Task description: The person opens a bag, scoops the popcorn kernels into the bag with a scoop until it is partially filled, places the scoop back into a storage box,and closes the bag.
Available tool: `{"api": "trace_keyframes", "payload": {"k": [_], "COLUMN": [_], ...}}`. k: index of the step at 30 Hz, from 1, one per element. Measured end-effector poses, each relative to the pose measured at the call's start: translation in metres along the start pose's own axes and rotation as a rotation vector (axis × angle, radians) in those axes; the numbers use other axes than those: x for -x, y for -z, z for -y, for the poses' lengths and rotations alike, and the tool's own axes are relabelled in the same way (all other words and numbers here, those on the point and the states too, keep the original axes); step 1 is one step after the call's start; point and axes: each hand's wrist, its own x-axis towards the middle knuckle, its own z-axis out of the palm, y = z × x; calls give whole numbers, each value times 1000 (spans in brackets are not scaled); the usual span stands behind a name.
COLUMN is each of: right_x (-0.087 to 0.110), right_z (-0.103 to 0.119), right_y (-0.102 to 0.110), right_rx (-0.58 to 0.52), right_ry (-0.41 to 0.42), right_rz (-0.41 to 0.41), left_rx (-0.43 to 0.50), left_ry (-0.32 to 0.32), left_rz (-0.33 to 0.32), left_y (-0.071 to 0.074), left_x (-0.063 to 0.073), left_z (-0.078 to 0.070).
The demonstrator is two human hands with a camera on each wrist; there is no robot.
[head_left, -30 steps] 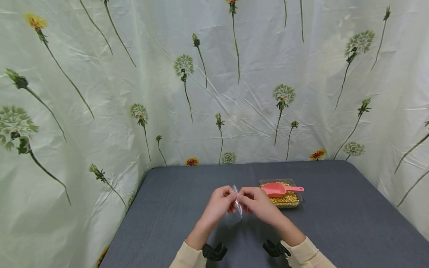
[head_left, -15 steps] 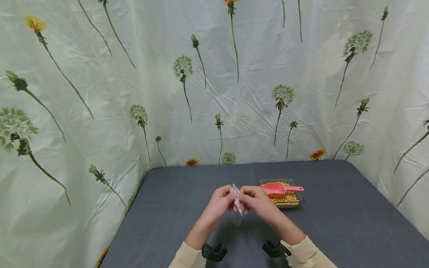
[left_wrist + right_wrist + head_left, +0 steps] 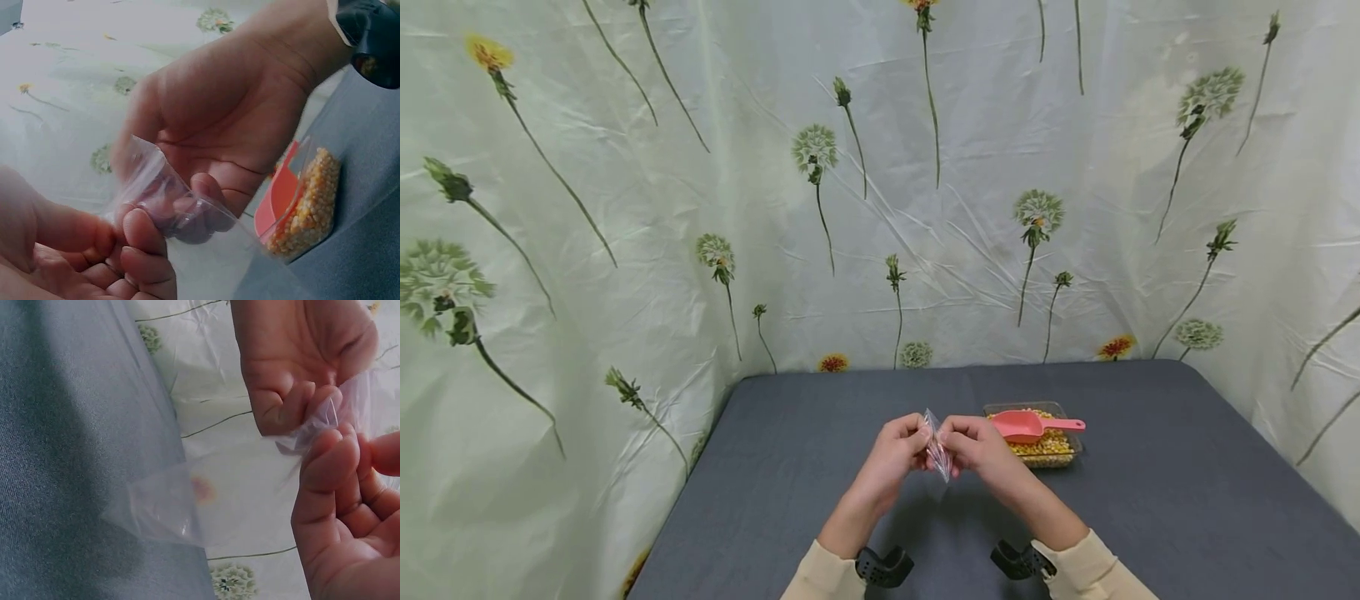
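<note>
Left hand [image 3: 891,455] and right hand [image 3: 981,450], fingers [image 3: 142,230] pinching the clear bag [image 3: 165,515] between them! From the head it's a narrow glint; the right wrist view shows it reaching well past the fingers.

Pale, creased sheet [image 3: 970,133] behind the table and along both sides, printed with dandelion heads [image 3: 1038,208], thin green stems and a few yellow-orange blooms [image 3: 833,362]. Table [image 3: 1157,475] covered in dark blue-gray, far corners rounded, back edge close to the sheet. Light soft, sheet brighter toward far right.
</note>
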Motion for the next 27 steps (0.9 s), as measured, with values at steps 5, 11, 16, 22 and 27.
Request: {"api": "trace_keyframes", "payload": {"k": [5, 11, 16, 22, 27], "right_x": [1, 1, 2, 3, 3], "right_z": [1, 3, 6, 9, 12], "right_y": [0, -1, -2, -2, -2], "right_rx": [71, 204, 371, 525, 642], "right_ry": [-9, 16, 31, 71, 86], "right_rz": [-55, -97, -154, -193, -222], "left_rx": [-38, -174, -297, -485, -617], "left_ry": [-21, -32, -40, -75, -94], "left_rz": [-39, -103, -129, -150, -181], "left_y": [-4, -1, 3, 6, 9], "left_x": [0, -1, 1, 3, 3], "left_z": [0, -1, -6, -7, -6]}}
